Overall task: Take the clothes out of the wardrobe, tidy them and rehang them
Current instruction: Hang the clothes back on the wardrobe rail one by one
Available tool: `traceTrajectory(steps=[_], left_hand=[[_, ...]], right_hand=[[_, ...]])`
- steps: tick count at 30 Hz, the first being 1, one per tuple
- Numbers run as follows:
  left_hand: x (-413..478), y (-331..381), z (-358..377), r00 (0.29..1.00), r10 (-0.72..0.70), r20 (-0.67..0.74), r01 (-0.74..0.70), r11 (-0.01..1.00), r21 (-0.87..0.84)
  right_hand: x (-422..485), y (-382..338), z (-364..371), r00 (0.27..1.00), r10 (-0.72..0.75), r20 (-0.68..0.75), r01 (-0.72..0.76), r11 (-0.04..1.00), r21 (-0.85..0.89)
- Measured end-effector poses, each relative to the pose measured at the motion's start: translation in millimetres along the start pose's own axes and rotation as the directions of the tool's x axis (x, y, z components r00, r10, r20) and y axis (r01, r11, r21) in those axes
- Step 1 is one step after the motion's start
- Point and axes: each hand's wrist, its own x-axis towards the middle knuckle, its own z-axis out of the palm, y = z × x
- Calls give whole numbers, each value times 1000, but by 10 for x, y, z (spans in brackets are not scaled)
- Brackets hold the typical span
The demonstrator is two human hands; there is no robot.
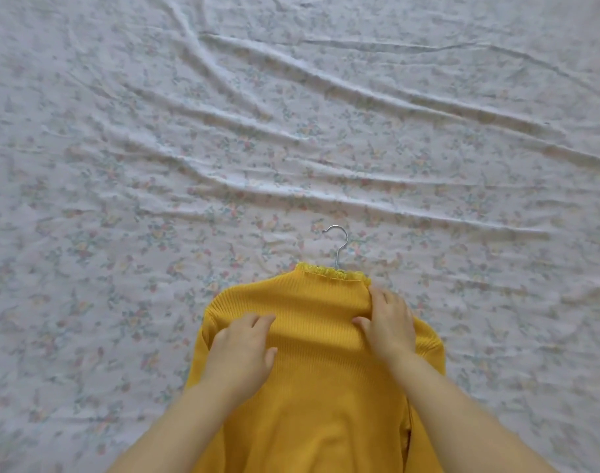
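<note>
A mustard-yellow ribbed sweater (312, 380) with a lace-trimmed collar lies flat on the bed, collar pointing away from me. A silver hanger hook (339, 244) sticks out of the collar; the rest of the hanger is hidden inside the sweater. My left hand (244, 349) rests on the left shoulder area with fingers spread, holding nothing. My right hand (387, 322) presses on the right shoulder by the collar, its fingers curled into the knit; whether it pinches the fabric is unclear.
A white bedsheet (291, 131) with a small floral print covers the whole view, creased in long diagonal folds across the far half.
</note>
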Motion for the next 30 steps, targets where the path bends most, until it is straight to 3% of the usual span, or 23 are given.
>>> traceTrajectory(steps=[5,10,13,17,20,23,27,30], left_hand=[[-13,21,24,1000,0,-27,0,1000,-7],[-71,74,-265,971,32,-237,-45,998,-47],[-181,96,-490,971,42,-235,-45,999,-8],[-505,61,-798,975,146,-171,-132,987,87],[-908,-15,-1154,953,213,-214,-217,976,8],[-1371,-135,-1465,894,281,-349,-289,957,30],[-2004,-336,-1784,852,236,-467,-241,969,50],[-2472,-491,-1981,800,137,-585,-132,990,52]], right_hand=[[-111,56,-141,993,-91,-72,102,979,173],[-484,-72,-532,935,-244,-258,275,957,89],[-828,-225,-807,899,-277,-340,314,948,57],[-1309,-466,-1204,880,-313,-357,354,933,56],[-1654,-707,-1516,862,-368,-350,406,913,41],[-1954,-1001,-1790,839,-431,-333,456,890,-5],[-2248,-1394,-2080,759,-560,-333,566,820,-88],[-2367,-1741,-2275,633,-684,-363,688,712,-143]])
